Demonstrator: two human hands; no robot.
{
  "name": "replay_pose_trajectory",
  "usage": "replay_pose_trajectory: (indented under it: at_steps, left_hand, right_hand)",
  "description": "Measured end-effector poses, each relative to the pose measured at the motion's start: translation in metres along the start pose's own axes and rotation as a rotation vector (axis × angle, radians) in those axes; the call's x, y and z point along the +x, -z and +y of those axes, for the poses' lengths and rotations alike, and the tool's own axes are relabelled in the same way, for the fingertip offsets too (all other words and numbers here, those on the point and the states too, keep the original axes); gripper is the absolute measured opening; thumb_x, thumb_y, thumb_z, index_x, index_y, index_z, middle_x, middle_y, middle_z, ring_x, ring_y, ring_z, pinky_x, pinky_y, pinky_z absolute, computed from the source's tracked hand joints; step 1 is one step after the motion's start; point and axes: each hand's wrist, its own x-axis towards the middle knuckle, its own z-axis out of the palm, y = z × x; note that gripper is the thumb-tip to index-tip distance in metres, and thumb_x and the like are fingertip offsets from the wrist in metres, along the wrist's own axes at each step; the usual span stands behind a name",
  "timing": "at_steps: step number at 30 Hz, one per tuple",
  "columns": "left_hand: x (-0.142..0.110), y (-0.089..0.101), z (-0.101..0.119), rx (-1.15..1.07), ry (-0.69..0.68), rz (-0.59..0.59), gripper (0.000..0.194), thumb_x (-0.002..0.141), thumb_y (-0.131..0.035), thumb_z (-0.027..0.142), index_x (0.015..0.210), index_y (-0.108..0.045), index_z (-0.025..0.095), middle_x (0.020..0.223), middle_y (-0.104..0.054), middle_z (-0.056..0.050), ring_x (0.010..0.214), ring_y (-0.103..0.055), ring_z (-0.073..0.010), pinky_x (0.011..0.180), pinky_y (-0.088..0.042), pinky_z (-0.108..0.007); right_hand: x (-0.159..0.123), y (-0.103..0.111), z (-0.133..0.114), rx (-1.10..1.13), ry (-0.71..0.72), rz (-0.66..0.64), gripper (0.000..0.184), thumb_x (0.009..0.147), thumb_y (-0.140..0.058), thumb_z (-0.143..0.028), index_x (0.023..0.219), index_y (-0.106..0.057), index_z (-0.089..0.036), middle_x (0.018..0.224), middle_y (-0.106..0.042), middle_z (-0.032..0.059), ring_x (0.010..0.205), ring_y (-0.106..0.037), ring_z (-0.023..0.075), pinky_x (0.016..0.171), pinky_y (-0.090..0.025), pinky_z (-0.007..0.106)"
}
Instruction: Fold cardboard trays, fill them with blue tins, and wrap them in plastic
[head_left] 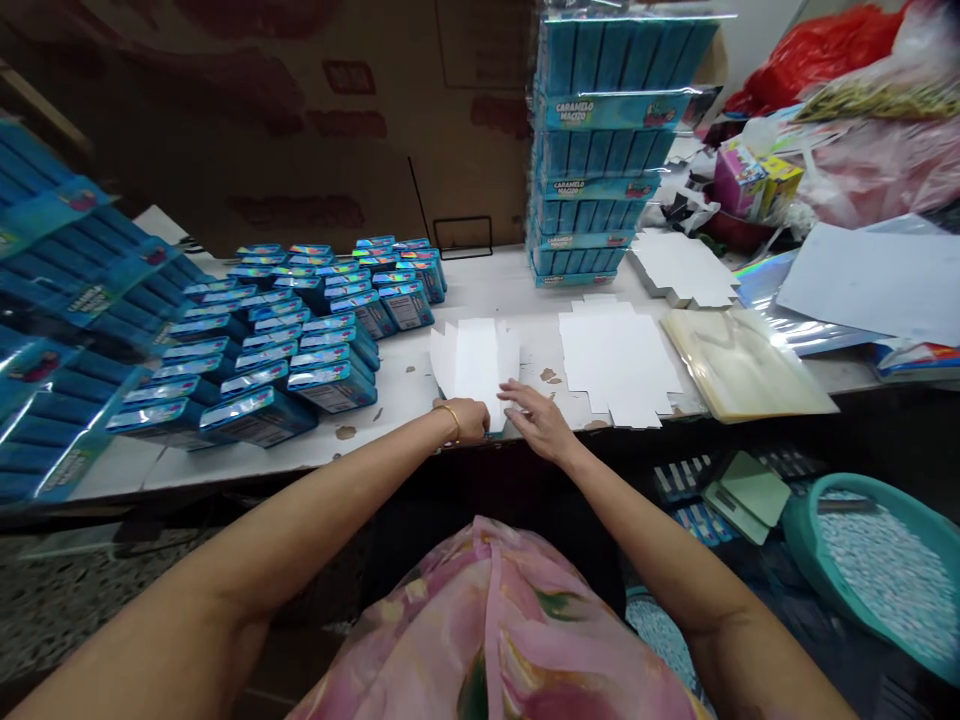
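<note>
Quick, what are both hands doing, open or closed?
Left hand: curled at the near edge of the white, partly folded cardboard sheet; grip can't be told.
Right hand: open, fingers spread, fingertips at that sheet's right side.

Blue boxes [255,340], white card [476,355], pink shirt [420,640]

The card at both hands is plain white. Beside the left hand [469,420], the boxes are blue with shiny rainbow-tinted tops; its bracelet [456,425] is gold. Nearer the body than the hands, the shirt is pink, swirled with green and yellow. Well right of the right hand [538,420], a tub [799,540] is teal and a bag [825,55] bright red.
</note>
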Motion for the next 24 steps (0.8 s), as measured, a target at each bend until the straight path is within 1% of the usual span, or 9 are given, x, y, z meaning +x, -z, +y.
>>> replay_pose_trajectory:
  at_steps: [3,5,8,10,12,15,18,21,24]
  left_hand:
    - [-0.015,-0.009,-0.006,0.004,-0.046,-0.031,0.025,0.067,-0.056,0.035,0.081,-0.069,0.02,0.087,-0.067,-0.01,0.084,-0.059,-0.0244,0.072,-0.043,-0.032]
    - [-0.026,-0.012,-0.013,0.005,-0.123,0.042,0.033,0.069,-0.053,0.043,0.082,-0.069,0.016,0.097,-0.064,-0.012,0.09,-0.058,-0.0244,0.077,-0.042,-0.03]
    - [-0.031,-0.004,-0.036,-0.033,-0.193,0.396,0.044,0.074,-0.046,0.047,0.094,-0.065,0.013,0.119,-0.052,-0.015,0.109,-0.047,-0.0258,0.092,-0.035,-0.032]
    - [-0.021,0.011,-0.057,-0.106,-0.114,0.659,0.049,0.077,-0.042,0.046,0.106,-0.058,0.01,0.123,-0.047,-0.016,0.115,-0.041,-0.0268,0.096,-0.03,-0.036]
    - [0.0,0.027,-0.079,-0.261,0.034,0.78,0.054,0.074,-0.045,0.045,0.114,-0.051,0.009,0.12,-0.049,-0.017,0.114,-0.041,-0.0278,0.095,-0.031,-0.038]
    - [0.035,0.039,-0.099,-0.643,0.194,0.676,0.052,0.069,-0.051,0.039,0.11,-0.052,0.006,0.105,-0.058,-0.016,0.098,-0.053,-0.0267,0.083,-0.041,-0.036]
    - [0.053,0.028,-0.103,-0.823,0.161,0.572,0.042,0.066,-0.05,0.026,0.103,-0.056,0.007,0.086,-0.063,-0.009,0.075,-0.059,-0.02,0.064,-0.046,-0.029]
    - [0.048,0.008,-0.103,-0.846,0.084,0.549,0.041,0.059,-0.047,0.015,0.098,-0.06,0.014,0.079,-0.064,-0.002,0.068,-0.058,-0.0155,0.058,-0.045,-0.024]
    - [0.034,-0.006,-0.105,-0.847,0.02,0.51,0.045,0.052,-0.045,0.012,0.094,-0.062,0.017,0.079,-0.063,0.0,0.07,-0.056,-0.0154,0.059,-0.045,-0.024]
  right_hand:
    - [0.019,0.017,0.001,-0.022,-0.081,0.163,0.024,0.081,-0.042,-0.024,0.1,-0.058,-0.02,0.112,-0.056,0.007,0.106,-0.05,0.0161,0.076,-0.049,0.029]
    - [0.042,0.025,0.006,-0.108,-0.131,0.231,0.027,0.082,-0.042,-0.025,0.104,-0.056,-0.02,0.112,-0.055,0.0071,0.105,-0.05,0.0163,0.078,-0.048,0.029]
    - [0.085,0.027,0.018,-0.304,-0.261,0.172,0.037,0.08,-0.046,-0.028,0.115,-0.05,-0.015,0.12,-0.05,0.0103,0.111,-0.046,0.0195,0.089,-0.041,0.033]
    - [0.112,0.022,0.029,-0.405,-0.407,0.074,0.048,0.078,-0.051,-0.032,0.12,-0.045,-0.012,0.124,-0.047,0.0127,0.113,-0.044,0.0223,0.093,-0.037,0.034]
    - [0.132,0.016,0.037,-0.44,-0.565,-0.027,0.054,0.073,-0.056,-0.032,0.122,-0.044,-0.011,0.121,-0.05,0.0132,0.111,-0.047,0.0235,0.092,-0.038,0.034]
    - [0.141,0.003,0.043,-0.425,-0.656,-0.123,0.05,0.069,-0.059,-0.019,0.117,-0.05,-0.01,0.11,-0.058,0.0108,0.101,-0.055,0.0209,0.084,-0.043,0.028]
    - [0.122,-0.009,0.04,-0.408,-0.581,-0.141,0.046,0.068,-0.05,-0.006,0.113,-0.054,-0.016,0.107,-0.061,0.0044,0.098,-0.057,0.0157,0.083,-0.043,0.022]
    - [0.09,-0.018,0.031,-0.388,-0.422,-0.157,0.049,0.069,-0.041,-0.001,0.111,-0.055,-0.021,0.109,-0.06,-0.0002,0.102,-0.054,0.014,0.088,-0.041,0.024]
    - [0.063,-0.025,0.022,-0.419,-0.241,-0.231,0.046,0.073,-0.036,-0.001,0.11,-0.056,-0.02,0.112,-0.059,0.0025,0.104,-0.052,0.0152,0.091,-0.039,0.028]
